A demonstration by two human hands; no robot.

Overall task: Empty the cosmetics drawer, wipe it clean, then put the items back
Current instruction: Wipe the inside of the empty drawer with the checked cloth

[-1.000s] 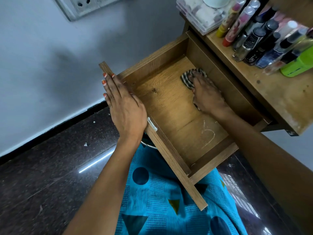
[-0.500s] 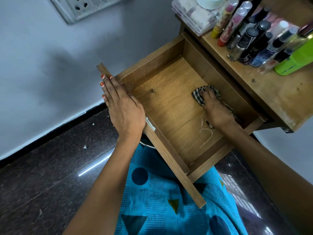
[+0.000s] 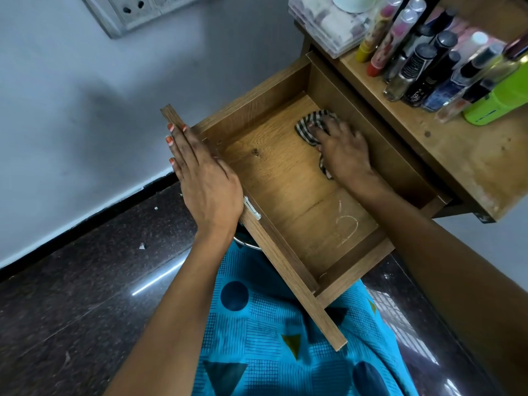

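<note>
Wooden drawer (image 3: 294,281) open, emptied; bottles (image 3: 423,70) on tabletop. Left hand (image 3: 205,178) flat, fingers straight, braces front edge. Right hand (image 3: 347,155), fingers spread, presses cloth (image 3: 310,125) by back wall. Advise overlapping strokes into corners, over white mark (image 3: 347,224).

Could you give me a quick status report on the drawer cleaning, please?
Left hand flat on drawer front. Right hand presses striped cloth on drawer floor. Drawer otherwise empty; bottles on tabletop. Nothing obstructing.

drawer (image 3: 285,195): mid-brown wood grain, pale scribble on base.
cloth (image 3: 307,125): black-and-white stripes.
dress (image 3: 271,324): turquoise; navy circles, dark triangles, fine grid print.
floor (image 3: 85,281): dark speckled stone.
wall (image 3: 71,95): pale grey-blue.
bottle (image 3: 497,101): lime green.
</note>
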